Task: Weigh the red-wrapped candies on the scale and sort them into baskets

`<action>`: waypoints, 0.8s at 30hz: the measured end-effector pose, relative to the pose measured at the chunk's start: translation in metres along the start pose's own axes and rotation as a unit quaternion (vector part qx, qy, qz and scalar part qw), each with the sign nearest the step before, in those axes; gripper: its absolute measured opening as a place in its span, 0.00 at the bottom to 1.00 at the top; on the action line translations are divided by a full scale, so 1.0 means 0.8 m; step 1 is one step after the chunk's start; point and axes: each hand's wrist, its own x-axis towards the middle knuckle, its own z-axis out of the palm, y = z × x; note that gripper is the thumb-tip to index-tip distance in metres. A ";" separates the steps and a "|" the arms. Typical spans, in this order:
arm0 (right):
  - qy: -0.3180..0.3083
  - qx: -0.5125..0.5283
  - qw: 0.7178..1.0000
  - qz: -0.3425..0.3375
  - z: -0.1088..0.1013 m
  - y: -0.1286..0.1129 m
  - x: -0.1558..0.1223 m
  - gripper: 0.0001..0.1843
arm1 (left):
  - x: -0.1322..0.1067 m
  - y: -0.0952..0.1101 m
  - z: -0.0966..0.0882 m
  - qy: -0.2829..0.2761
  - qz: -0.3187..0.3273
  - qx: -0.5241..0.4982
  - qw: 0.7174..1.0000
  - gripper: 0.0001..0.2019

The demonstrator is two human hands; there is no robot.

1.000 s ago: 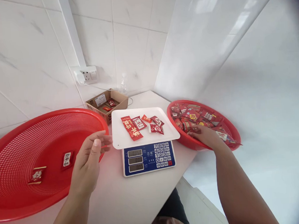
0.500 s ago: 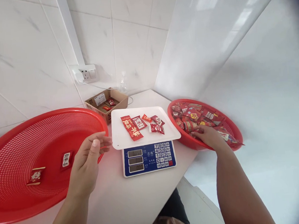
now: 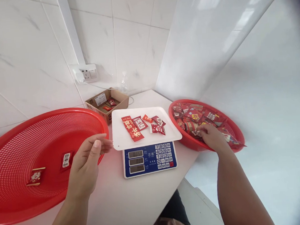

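"Packets [image 3: 192,118], red ones, are heaped in the smaller red basket [image 3: 238,135] on the right. The right hand [image 3: 213,137] lies among them with its fingers curled down. Whether it grips one cannot be told."

"And the left hand [image 3: 85,162]?"

"Loosely open and empty. Its fingertips are at the corner of the white tray [image 3: 119,137], seemingly steadying it on the scale [image 3: 150,159], beside the big basket [image 3: 17,137]."

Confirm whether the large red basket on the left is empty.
No: two red packets lie apart on the mesh floor of the large red basket.
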 end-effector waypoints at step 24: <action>0.046 0.034 0.998 0.026 0.003 0.002 -0.002 0.21 | 0.001 -0.006 -0.004 0.008 -0.031 0.051 0.998 0.19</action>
